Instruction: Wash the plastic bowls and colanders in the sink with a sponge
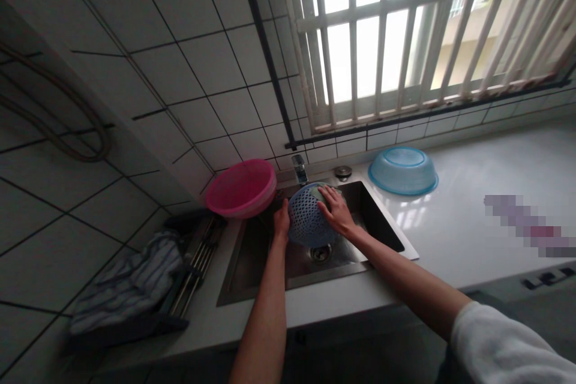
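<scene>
A blue plastic colander (310,219) with a perforated wall is held tilted above the steel sink (378,219). My left hand (282,221) grips its left edge, thumb up along the rim. Against the colander's upper right side, my right hand (336,210) presses a greyish-green cloth (318,193), partly hidden under the fingers. The drain (320,253) shows just below the colander. Behind it stands the faucet (299,169); whether water runs cannot be made out.
A pink basin (243,189) rests tilted at the sink's back left corner. To the right, a translucent blue basin (402,171) lies upside down on the white counter (454,222). A round metal strainer (342,171) sits behind the sink. A striped cloth (130,288) covers a rack at left.
</scene>
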### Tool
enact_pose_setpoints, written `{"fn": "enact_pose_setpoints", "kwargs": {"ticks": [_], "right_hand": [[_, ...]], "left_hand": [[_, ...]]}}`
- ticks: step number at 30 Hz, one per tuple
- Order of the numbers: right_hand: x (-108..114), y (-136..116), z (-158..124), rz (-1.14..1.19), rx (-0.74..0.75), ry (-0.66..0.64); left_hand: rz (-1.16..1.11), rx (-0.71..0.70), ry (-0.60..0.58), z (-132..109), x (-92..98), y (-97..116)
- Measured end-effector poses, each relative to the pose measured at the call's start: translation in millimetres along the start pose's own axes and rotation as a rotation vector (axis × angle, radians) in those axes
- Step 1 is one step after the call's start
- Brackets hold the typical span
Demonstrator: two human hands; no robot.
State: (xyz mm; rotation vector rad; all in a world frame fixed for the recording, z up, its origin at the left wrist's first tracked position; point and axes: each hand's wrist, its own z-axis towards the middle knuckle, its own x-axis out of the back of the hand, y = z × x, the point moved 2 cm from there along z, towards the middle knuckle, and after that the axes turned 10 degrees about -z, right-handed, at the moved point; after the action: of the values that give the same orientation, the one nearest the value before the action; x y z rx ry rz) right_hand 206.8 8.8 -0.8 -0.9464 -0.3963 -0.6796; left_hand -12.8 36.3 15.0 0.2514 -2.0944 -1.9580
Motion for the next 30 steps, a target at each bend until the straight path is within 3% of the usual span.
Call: {"fn": "enact_pose_setpoints", "kwargs": {"ticks": [6,9,15,20,22,26,30], "right_hand": [[-8.0,-46.2,-19.8,-0.168,0.395,-0.221],[-12.1,-56.7,-25.2,-0.189,0.537,-0.302],[-15.3,-44.6,-20.0,-0.207,0.483,-0.320],[-20.9,-55.4,-28.3,-0.207,0.610,-0.351],[-21.4,-62.1,-31.7,-0.198,0.665,-0.368],[-18.8,-63.6,-30.3,-0.150,0.705,-0.380],[-17.3,-38.1,-16.5,-0.093,0.535,-0.325]], "left_hand": [[0.070,-0.079,-0.127,-2.7,-10.8,-6.6],[0.067,-0.078,-0.134,0.3,-10.4,-11.0],[0.171,-0.119,-0.169,2.6,-13.0,-12.8],[0.371,-0.298,-0.027,-0.9,-7.7,-4.0],[0.379,-0.315,-0.031,-1.7,-5.7,-0.9],[0.315,-0.133,-0.078,0.3,-5.5,0.0],[0.172,0.034,-0.057,1.5,-3.7,-3.5]]}}
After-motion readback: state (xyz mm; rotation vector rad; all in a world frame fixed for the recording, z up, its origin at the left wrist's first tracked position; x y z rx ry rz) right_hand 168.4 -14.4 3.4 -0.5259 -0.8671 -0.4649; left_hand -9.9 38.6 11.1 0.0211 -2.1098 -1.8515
